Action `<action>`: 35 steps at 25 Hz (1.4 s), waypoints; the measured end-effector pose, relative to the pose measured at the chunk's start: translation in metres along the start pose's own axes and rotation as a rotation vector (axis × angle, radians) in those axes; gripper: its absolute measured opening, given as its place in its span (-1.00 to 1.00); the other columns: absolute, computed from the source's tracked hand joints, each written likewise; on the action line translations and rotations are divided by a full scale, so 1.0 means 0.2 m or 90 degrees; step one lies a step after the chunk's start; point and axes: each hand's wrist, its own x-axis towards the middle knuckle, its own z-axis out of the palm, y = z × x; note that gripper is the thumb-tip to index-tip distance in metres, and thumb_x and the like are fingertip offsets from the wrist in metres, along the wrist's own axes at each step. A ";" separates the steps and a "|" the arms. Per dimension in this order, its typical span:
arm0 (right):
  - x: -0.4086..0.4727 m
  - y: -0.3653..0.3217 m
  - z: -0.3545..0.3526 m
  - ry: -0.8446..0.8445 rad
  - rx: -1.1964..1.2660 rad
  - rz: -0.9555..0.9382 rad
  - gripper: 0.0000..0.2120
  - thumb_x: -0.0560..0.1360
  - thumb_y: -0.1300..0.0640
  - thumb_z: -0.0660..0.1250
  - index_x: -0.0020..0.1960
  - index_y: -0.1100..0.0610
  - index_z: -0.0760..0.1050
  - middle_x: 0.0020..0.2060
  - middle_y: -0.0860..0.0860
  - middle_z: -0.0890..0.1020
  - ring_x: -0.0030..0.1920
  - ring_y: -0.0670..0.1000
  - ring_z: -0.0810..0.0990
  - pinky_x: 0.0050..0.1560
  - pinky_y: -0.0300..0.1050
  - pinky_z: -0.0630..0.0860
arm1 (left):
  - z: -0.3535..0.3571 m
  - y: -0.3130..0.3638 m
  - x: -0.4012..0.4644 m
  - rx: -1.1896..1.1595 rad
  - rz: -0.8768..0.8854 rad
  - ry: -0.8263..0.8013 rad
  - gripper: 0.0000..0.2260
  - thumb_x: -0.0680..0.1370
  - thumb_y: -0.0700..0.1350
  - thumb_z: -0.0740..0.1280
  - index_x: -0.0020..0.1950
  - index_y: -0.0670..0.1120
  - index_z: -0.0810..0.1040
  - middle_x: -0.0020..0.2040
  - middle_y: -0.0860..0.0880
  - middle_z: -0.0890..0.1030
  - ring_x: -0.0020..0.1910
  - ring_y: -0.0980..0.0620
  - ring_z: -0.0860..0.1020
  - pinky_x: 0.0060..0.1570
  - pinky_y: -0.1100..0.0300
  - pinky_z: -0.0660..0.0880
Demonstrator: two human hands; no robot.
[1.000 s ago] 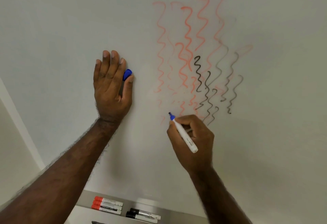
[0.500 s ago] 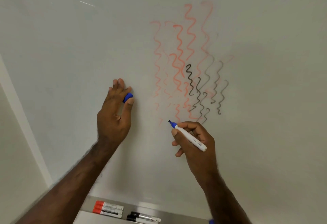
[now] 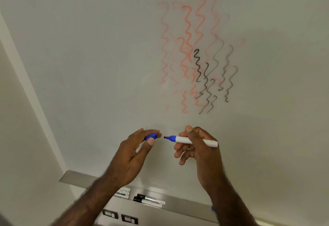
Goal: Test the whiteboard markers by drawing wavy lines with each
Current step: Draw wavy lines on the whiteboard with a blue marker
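The right hand sits low in the centre-right of the frame, its fingers pinching a blue whiteboard marker by the white barrel, thumb on top and curled fingers beneath. The marker lies nearly level, its uncapped dark tip pointing toward the left of the frame, its butt end sticking out past the hand to the right. The tip is off the whiteboard, as far as the view shows.

Just left of that tip, the left hand pinches the blue cap between thumb and fingers, with the other fingers loosely extended. The cap's open end faces the marker tip; a small gap lies between them, so cap and marker are near but apart.

On the whiteboard above the hands, in the upper centre-right of the frame, stand several red wavy lines, some faint and broken. Overlapping their lower right part are black wavy lines, ranging from dark to pale grey. No blue line is legible on the board.

Along the bottom of the frame runs a metal tray. Two black markers lie capped on it side by side between the two forearms. Left of them, partly hidden by the left forearm, more marker barrels lie on the same tray; their cap colour cannot be seen.
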 end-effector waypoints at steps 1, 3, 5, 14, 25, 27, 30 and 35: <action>-0.01 0.01 0.00 0.003 0.002 0.012 -0.65 0.62 -0.04 0.29 -0.05 0.25 0.65 -0.28 0.27 0.71 -0.36 0.23 0.67 -0.44 -0.04 0.59 | 0.01 0.01 -0.03 -0.011 0.003 -0.021 -0.73 0.72 0.02 0.23 0.34 0.09 0.62 0.25 0.22 0.68 0.37 0.13 0.57 0.49 0.12 0.41; -0.03 0.04 0.00 -0.001 0.008 0.030 -0.68 0.69 0.06 0.29 -0.10 0.25 0.64 -0.32 0.29 0.69 -0.38 0.24 0.65 -0.47 -0.07 0.56 | 0.03 0.02 -0.08 -0.036 -0.010 -0.065 -0.76 0.73 -0.04 0.23 0.33 0.06 0.62 0.20 0.18 0.70 0.31 0.09 0.62 0.35 0.33 0.45; -0.05 0.06 0.00 -0.013 0.016 0.042 -0.69 0.64 0.04 0.33 -0.15 0.23 0.64 -0.35 0.30 0.66 -0.41 0.24 0.62 -0.49 -0.08 0.52 | 0.04 0.02 -0.12 -0.043 -0.029 -0.108 -0.75 0.73 -0.02 0.22 0.33 0.06 0.63 0.17 0.17 0.71 0.28 0.09 0.63 0.27 0.44 0.42; -0.14 0.15 0.05 -0.096 0.035 0.126 -0.66 0.54 -0.05 0.30 -0.26 0.15 0.63 -0.42 0.26 0.59 -0.46 0.20 0.54 -0.48 -0.13 0.41 | 0.01 0.02 -0.27 -0.103 -0.062 -0.193 -0.74 0.74 0.02 0.21 0.32 -0.02 0.61 -0.01 -0.02 0.76 0.00 -0.11 0.72 0.14 -0.04 0.63; -0.21 0.31 0.29 -0.055 0.148 0.216 -0.63 0.66 0.07 0.25 -0.29 0.18 0.50 -0.48 0.21 0.48 -0.53 0.12 0.43 -0.52 -0.21 0.24 | -0.11 -0.07 -0.38 -0.022 -0.077 -0.174 -0.80 0.73 -0.05 0.20 0.25 0.00 0.58 -0.28 0.01 0.69 -0.32 0.04 0.66 -0.21 0.24 0.60; -0.20 0.34 0.32 -0.079 0.122 0.225 -0.63 0.68 0.08 0.24 -0.26 0.17 0.50 -0.47 0.22 0.49 -0.51 0.13 0.44 -0.50 -0.19 0.28 | -0.14 -0.10 -0.41 -0.024 -0.103 -0.169 -0.80 0.74 -0.04 0.20 0.25 0.01 0.58 -0.27 0.01 0.69 -0.31 0.04 0.66 -0.18 0.20 0.61; -0.18 0.43 0.37 -0.126 0.076 0.266 -0.68 0.69 0.05 0.25 -0.16 0.22 0.51 -0.43 0.23 0.52 -0.47 0.14 0.48 -0.46 -0.13 0.33 | -0.17 -0.19 -0.48 -0.024 -0.163 -0.156 -0.78 0.73 -0.02 0.20 0.30 0.04 0.59 -0.16 0.01 0.72 -0.15 -0.04 0.70 -0.05 0.12 0.64; -0.26 0.76 0.44 -0.211 0.012 0.395 -0.70 0.67 -0.01 0.33 0.00 0.23 0.59 -0.30 0.21 0.63 -0.36 0.14 0.58 -0.42 -0.13 0.39 | -0.24 -0.47 -0.69 0.065 -0.273 -0.171 -0.68 0.71 0.16 0.19 0.45 0.20 0.50 0.19 0.21 0.68 0.18 0.20 0.63 0.09 0.18 0.60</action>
